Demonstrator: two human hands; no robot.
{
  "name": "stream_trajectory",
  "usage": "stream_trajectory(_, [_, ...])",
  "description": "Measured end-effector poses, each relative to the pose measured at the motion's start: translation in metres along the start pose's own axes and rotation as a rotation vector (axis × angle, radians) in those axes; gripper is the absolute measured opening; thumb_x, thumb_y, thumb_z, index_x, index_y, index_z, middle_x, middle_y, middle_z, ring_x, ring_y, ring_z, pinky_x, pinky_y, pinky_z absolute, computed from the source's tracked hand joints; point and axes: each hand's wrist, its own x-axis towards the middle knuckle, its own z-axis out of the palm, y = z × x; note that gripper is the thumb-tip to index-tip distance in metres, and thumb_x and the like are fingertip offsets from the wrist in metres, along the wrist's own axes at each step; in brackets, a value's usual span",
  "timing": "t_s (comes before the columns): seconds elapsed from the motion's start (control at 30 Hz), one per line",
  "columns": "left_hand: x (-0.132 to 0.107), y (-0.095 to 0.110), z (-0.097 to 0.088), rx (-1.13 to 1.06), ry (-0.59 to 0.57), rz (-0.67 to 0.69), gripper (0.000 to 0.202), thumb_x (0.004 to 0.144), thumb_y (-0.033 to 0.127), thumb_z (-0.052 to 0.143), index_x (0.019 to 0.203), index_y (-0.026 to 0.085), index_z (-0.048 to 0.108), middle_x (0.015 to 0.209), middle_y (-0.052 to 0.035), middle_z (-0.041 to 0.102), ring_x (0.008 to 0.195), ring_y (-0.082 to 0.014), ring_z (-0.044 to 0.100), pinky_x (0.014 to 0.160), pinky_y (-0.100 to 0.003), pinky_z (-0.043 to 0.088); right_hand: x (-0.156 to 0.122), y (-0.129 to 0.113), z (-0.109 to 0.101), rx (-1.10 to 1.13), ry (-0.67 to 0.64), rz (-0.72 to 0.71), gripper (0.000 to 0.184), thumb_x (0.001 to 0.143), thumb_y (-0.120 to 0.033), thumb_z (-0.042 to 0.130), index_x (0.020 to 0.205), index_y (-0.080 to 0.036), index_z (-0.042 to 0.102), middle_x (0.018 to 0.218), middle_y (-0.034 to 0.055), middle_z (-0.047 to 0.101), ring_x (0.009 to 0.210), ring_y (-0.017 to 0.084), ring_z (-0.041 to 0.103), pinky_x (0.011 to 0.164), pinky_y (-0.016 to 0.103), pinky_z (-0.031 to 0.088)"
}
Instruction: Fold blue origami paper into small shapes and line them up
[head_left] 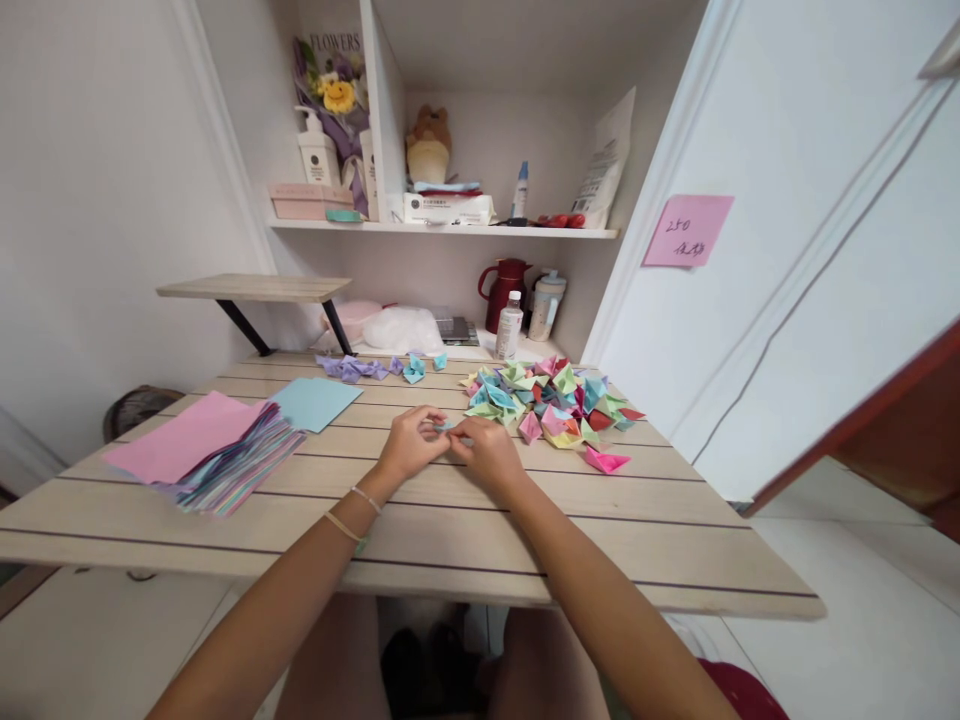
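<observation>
My left hand [409, 443] and my right hand [489, 452] meet at the middle of the wooden table [420, 520], fingers pinched together on a small light-blue folded paper piece [448, 426] between them. Most of the piece is hidden by my fingers. To the right lies a pile of several colourful folded paper shapes [551, 400], with one pink folded shape [606, 460] apart near the front. A stack of coloured paper sheets [217, 455], pink on top, lies to the left, with a light-blue sheet [315, 402] beside it.
A few purple and blue folded pieces [375, 367] lie at the table's far edge. Behind stand a red kettle [508, 290], a small bottle [509, 325] and a cup [546, 305]. A small wooden shelf [255, 288] juts out at left. A pink sticky note [686, 230] is on the right wall.
</observation>
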Motion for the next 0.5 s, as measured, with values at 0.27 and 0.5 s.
stream_trajectory(0.27, [0.0001, -0.0018, -0.0013, 0.076, 0.003, 0.060, 0.014, 0.063, 0.015, 0.056, 0.077, 0.015, 0.060, 0.080, -0.0041, 0.061, 0.071, -0.0148, 0.062, 0.070, -0.029, 0.055, 0.0008, -0.0032, -0.0008, 0.021, 0.028, 0.011, 0.009, 0.074, -0.015, 0.053, 0.072, -0.018, 0.061, 0.072, 0.0042, 0.063, 0.071, 0.016, 0.057, 0.066, 0.024, 0.041])
stream_trajectory(0.5, [-0.0004, 0.0003, -0.0012, 0.113, -0.016, 0.086, 0.015, 0.063, 0.013, 0.054, 0.078, 0.016, 0.059, 0.082, -0.0038, 0.060, 0.071, -0.0142, 0.061, 0.067, -0.028, 0.055, 0.0016, -0.0049, -0.0028, -0.022, -0.007, 0.050, 0.009, 0.074, -0.016, 0.053, 0.075, -0.018, 0.062, 0.073, 0.0041, 0.061, 0.072, 0.016, 0.056, 0.065, 0.024, 0.040])
